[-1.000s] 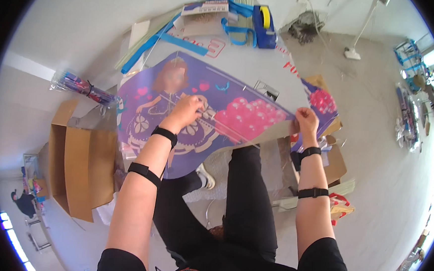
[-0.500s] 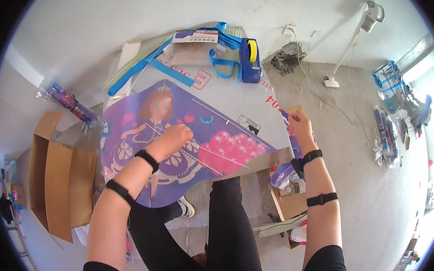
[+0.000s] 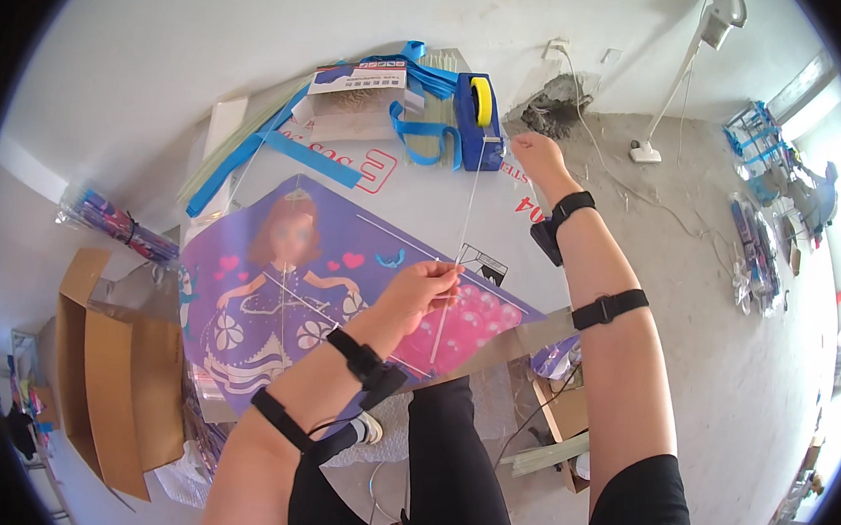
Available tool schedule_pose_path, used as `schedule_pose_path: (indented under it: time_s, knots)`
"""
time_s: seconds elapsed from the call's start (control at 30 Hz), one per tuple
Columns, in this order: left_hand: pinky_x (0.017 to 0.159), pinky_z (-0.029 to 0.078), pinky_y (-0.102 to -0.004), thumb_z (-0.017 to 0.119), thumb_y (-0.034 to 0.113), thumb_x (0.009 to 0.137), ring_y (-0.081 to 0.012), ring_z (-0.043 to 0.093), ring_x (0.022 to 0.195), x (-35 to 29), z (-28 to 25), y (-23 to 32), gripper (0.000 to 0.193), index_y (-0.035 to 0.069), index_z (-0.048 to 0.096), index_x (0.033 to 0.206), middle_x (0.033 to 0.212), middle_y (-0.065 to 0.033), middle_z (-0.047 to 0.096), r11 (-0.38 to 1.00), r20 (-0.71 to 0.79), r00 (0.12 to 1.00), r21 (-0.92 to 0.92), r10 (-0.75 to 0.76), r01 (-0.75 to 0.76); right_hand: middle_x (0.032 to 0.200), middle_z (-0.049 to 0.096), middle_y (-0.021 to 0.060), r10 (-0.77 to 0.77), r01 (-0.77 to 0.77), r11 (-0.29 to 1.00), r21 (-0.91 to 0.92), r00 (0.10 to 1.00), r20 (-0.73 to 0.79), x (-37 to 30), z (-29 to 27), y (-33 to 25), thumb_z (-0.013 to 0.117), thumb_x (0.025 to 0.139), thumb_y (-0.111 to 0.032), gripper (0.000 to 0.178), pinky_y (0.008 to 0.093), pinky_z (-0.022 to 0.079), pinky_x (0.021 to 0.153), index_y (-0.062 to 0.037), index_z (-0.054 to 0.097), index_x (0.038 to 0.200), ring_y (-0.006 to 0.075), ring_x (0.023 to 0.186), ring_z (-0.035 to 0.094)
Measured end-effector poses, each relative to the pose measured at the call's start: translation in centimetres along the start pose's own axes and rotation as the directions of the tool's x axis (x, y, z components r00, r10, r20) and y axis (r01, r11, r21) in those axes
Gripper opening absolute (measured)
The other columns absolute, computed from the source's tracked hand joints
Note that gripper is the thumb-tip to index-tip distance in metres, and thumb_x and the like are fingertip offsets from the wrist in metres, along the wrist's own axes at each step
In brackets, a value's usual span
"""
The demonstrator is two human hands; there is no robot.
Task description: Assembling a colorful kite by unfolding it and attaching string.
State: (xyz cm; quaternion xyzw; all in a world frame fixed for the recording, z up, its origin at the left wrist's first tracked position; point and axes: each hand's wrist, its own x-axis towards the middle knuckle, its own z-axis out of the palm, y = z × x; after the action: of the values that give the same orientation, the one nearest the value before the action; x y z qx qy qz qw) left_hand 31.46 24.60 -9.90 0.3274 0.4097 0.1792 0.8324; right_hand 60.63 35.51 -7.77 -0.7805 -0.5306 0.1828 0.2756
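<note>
A purple kite sheet printed with a princess figure and pink balloons lies across the table. My left hand is over its right part, pinching a thin white rod. The rod slants from near the tape dispenser down over the balloon print. My right hand is beside the blue tape dispenser with its yellow core, fingers closed together at the dispenser's front. Whatever lies between those fingertips is too small to make out. Other thin white rods lie along the sheet.
Blue strips, pale sticks and a small box lie at the table's far side. An open cardboard box stands at left, another carton low at right. A stick vacuum leans on the far wall; a cable crosses the floor.
My right hand has moved from the table's right edge up and left to the tape dispenser. My left hand has shifted right, and the white rod has swung from slanting rightward to nearly upright.
</note>
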Motion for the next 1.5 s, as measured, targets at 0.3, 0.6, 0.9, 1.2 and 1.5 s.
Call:
schedule_pose_path:
  time_s: [0.3,0.6,0.9,1.2,1.5]
  knots:
    - [0.078,0.054,-0.0296,0.059,0.011,0.092,-0.0109,0.061,0.081,2.5,1.8,-1.5,0.015,0.006,0.06,0.106,0.086,-0.0009,0.061,0.99,0.039,0.998,-0.13,-0.052,0.056,0.091,0.068,0.0127,0.093,-0.094,0.988,0.122,0.996,0.008,2.6,2.2,-0.1,0.056,0.084,-0.033,0.029,0.0384,0.048,0.078,-0.0094,0.07,0.094,0.0311,0.09,0.063]
    - [0.077,0.055,-0.0295,0.059,0.012,0.092,-0.0115,0.061,0.081,3.0,2.8,-3.1,0.014,0.006,0.06,0.105,0.087,-0.0016,0.061,0.986,0.054,0.998,-0.162,-0.04,0.048,0.077,0.067,0.0063,0.188,-0.197,0.963,0.183,0.98,0.069,3.8,3.2,-0.9,0.063,0.083,-0.031,0.024,0.0334,0.05,0.059,-0.0115,0.071,0.095,0.02,0.063,0.063]
    - [0.076,0.055,-0.0306,0.058,0.011,0.092,-0.012,0.061,0.081,4.2,3.8,-3.4,0.013,0.006,0.061,0.104,0.088,-0.0014,0.06,0.981,0.071,0.997,-0.191,-0.021,0.034,0.066,0.051,0.0036,0.427,-0.438,0.722,0.536,0.891,0.153,4.5,3.1,-1.4,0.07,0.08,-0.022,0.018,0.0356,0.044,0.05,-0.0041,0.066,0.079,0.0167,0.051,0.046]
    - [0.074,0.055,-0.0306,0.059,0.01,0.091,-0.0117,0.06,0.081,4.5,4.1,-4.3,0.011,0.007,0.061,0.102,0.088,-0.0009,0.059,0.974,0.037,0.999,-0.225,-0.019,0.027,0.072,0.054,-0.0007,0.483,-0.462,0.472,0.751,0.848,0.218,0.1,1.7,-2.6,0.07,0.081,-0.017,0.011,0.027,0.045,0.058,-0.009,0.062,0.077,0.0119,0.064,0.05]
    - [0.073,0.056,-0.0327,0.062,0.011,0.09,-0.0137,0.062,0.079,5.2,4.2,-4.6,0.012,0.008,0.062,0.101,0.085,-0.0013,0.063,0.966,0.075,0.996,-0.259,0.043,-0.022,0.083,0.062,0.0022,0.324,-0.348,0.309,0.885,0.914,0.246,-23.9,2.0,-0.1,0.061,0.088,-0.011,0.008,0.0266,0.047,0.069,-0.0036,0.062,0.086,0.0126,0.078,0.06]
